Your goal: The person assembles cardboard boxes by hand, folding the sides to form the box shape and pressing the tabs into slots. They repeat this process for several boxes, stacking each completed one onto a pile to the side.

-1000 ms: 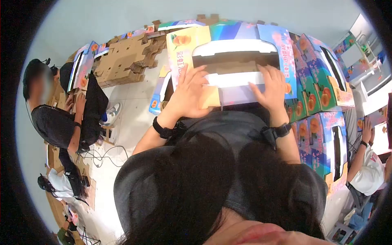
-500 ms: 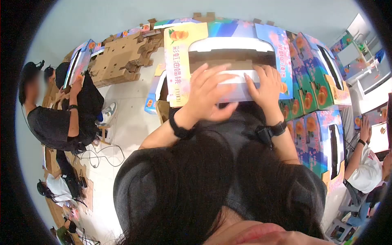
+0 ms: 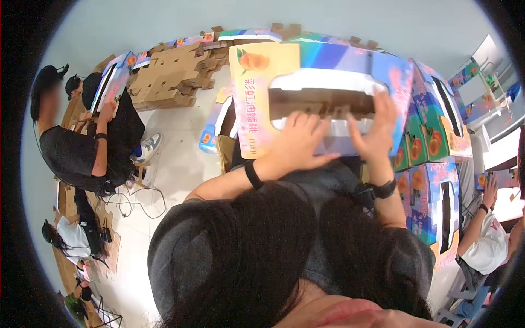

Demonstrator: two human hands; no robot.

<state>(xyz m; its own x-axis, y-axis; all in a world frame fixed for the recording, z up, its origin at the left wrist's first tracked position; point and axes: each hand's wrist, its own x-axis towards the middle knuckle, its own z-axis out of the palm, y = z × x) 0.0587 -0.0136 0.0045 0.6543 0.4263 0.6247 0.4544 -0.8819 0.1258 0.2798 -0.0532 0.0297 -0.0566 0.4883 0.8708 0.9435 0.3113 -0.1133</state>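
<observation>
A printed cardboard fruit box (image 3: 252,98) stands in front of my body. A wide window with a white rim opens in its top panel, and brown cardboard shows inside. My left hand (image 3: 299,141) lies over the near edge of the window, fingers stretched out and thumb pointing right. At the window's right end is my right hand (image 3: 377,127), its fingers apart and slightly blurred, with the thumb over the near rim. Neither hand is closed around the box.
Flattened brown cardboard (image 3: 167,76) is stacked at the back left. Finished-looking boxes (image 3: 432,142) are piled on the right, and another box (image 3: 209,134) stands left. A co-worker (image 3: 68,156) at left handles a similar box (image 3: 114,85). A cable (image 3: 139,203) lies on the floor.
The box looks larger and sits slightly lower and further right in view. My left hand has come down to the near rim. My right hand has shifted right, towards the window's end.
</observation>
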